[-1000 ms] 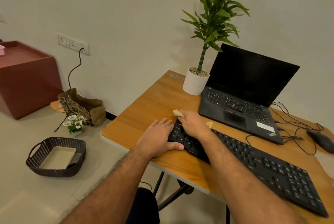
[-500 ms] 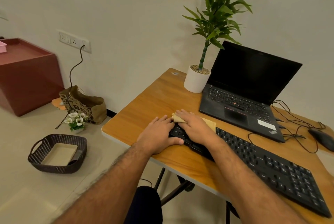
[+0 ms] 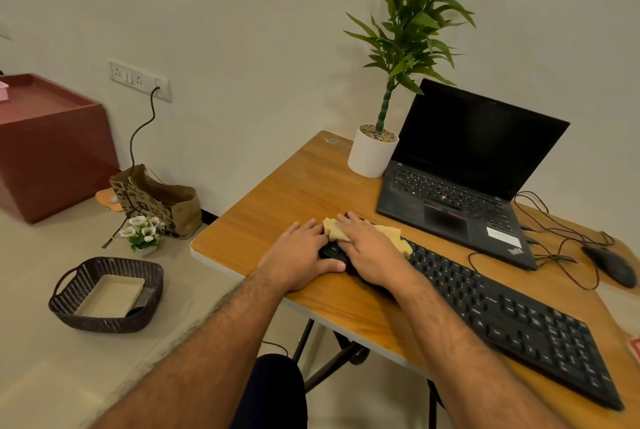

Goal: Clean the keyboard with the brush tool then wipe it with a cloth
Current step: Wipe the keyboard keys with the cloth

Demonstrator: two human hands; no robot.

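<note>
Pressing flat with straight, slightly spread fingers, the right hand (image 3: 369, 250) pins a crumpled tan cloth (image 3: 393, 238) onto the left end of the long black keyboard (image 3: 512, 321) on the wooden desk (image 3: 277, 217). Left hand (image 3: 299, 260) lies open beside it, thumb touching the keyboard's corner.

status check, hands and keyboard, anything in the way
Right hand flat, pressing cloth onto keyboard left end. Left hand flat, steadying that end. Nothing in the way; laptop sits behind.
</note>
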